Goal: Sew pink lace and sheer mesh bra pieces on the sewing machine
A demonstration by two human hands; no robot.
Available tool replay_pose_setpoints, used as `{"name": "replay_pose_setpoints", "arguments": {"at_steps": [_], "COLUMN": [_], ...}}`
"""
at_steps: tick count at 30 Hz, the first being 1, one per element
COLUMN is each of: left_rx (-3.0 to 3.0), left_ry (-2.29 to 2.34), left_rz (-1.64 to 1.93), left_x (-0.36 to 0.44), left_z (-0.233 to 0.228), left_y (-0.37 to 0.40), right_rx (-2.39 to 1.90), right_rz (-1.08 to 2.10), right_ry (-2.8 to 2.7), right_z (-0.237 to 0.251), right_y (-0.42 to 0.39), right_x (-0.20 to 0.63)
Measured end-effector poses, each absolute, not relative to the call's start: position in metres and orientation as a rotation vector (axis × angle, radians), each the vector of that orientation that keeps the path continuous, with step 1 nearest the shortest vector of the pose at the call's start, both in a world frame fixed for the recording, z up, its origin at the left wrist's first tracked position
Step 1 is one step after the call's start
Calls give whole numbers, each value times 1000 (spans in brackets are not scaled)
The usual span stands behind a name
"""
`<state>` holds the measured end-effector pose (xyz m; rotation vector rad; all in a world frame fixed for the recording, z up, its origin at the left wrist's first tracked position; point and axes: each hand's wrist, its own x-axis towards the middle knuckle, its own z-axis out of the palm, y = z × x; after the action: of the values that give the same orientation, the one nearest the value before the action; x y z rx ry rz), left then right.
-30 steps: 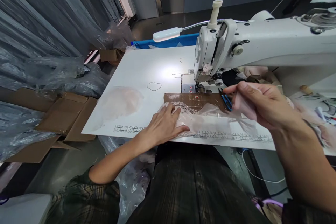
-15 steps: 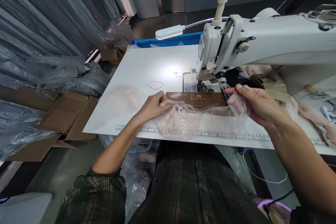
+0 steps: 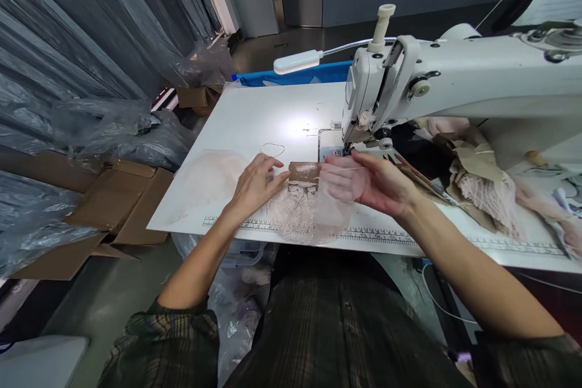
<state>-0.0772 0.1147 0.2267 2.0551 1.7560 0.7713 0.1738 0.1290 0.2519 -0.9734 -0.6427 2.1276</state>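
A pale pink lace piece [image 3: 288, 215] lies at the table's front edge, partly over the printed ruler. My left hand [image 3: 259, 188] rests at its upper left, thumb and fingers apart, beside a brown strip [image 3: 304, 171]. My right hand [image 3: 382, 185] is to the right of the lace, its fingers stretched out behind a sheer pale fabric [image 3: 334, 209]. This fabric hangs over those fingers and covers the lace's right side. Just beyond the right fingertips stands the sewing machine's needle area [image 3: 348, 147]. Much of the brown strip is hidden by the right hand and fabric.
The white sewing machine [image 3: 454, 79] spans the right side, with a lamp [image 3: 297, 62] behind. Lace and fabric scraps [image 3: 486, 194] are heaped at right. A sheer piece [image 3: 209, 176] and a thread loop [image 3: 273, 147] lie at left. An open cardboard box [image 3: 109, 194] stands beyond the table.
My right hand has moved left, carrying the sheer fabric over the lace, and its fingers have straightened. My left hand has let go of the lace edge. Dark snips by the right fingers are no longer visible.
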Motion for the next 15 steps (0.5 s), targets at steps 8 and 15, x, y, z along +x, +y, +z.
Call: {"name": "replay_pose_setpoints", "arguments": {"at_steps": [8, 15], "left_rx": [1971, 1357], "left_ry": [1375, 1379], "left_rz": [774, 1030], "left_x": [-42, -55], "left_z": [234, 232], "left_y": [84, 99], "right_rx": [-902, -1042], "right_rz": [2169, 1680], "right_ry": [-756, -1419], "right_z": [262, 260], "right_y": [131, 133], "right_x": [130, 146]}}
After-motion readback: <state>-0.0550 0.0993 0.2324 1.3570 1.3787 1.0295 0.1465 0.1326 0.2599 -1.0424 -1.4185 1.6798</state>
